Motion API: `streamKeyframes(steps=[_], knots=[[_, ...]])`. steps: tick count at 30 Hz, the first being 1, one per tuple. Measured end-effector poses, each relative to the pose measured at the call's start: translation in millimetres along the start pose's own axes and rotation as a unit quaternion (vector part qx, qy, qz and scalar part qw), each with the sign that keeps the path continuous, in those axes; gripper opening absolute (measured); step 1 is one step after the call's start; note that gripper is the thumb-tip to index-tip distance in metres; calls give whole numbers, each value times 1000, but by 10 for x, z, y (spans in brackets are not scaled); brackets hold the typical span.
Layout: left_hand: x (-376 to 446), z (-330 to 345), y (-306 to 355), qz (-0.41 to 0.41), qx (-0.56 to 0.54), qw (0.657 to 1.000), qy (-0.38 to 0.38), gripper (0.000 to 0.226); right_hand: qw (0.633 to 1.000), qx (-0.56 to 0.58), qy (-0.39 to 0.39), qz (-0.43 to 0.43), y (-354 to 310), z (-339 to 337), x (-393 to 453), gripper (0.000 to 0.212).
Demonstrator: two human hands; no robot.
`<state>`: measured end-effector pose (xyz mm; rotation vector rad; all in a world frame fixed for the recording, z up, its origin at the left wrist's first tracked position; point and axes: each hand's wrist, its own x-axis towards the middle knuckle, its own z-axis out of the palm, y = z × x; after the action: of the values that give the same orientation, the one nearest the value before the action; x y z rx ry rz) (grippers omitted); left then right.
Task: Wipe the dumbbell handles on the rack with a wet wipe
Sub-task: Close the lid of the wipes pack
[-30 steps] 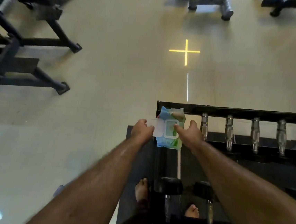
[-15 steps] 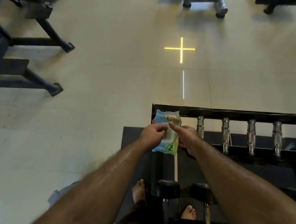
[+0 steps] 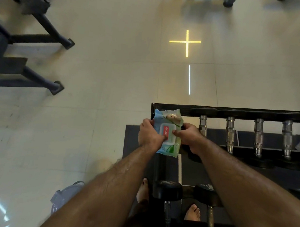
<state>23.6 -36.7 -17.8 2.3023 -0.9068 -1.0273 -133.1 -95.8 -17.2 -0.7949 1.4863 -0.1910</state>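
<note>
- Chrome dumbbell handles (image 3: 230, 134) are seen in a row on the black rack (image 3: 237, 112); their far heads are largely hidden under the top rail, and the row is cut off at the right edge.
- Two dumbbells on the lower tier (image 3: 168, 191) are partly covered by the forearms.
- A blue-green wet wipe pack (image 3: 169, 123) is held above the rack's left end, its white lid closed, so its contents cannot be seen.
- The pack is gripped by the left hand (image 3: 150, 134) with curled fingers at its left edge.
- The pack's right side is pinched by the right hand (image 3: 189, 136), thumb on the lid.
</note>
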Motion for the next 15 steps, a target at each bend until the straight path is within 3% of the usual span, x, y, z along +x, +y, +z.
streamKeyframes(steps=[3,8,15], knots=[[-40,16,-4,-18,-3,1000,25,85,1000,8,-6,-4,-17,-6,20,43],[-52,23,-88,8,14,1000,25,78,1000,0,0,-8,-21,44,25,39],[-95,32,-132,21,37,999,32,74,996,-21,79,-36,41,161,22,38]])
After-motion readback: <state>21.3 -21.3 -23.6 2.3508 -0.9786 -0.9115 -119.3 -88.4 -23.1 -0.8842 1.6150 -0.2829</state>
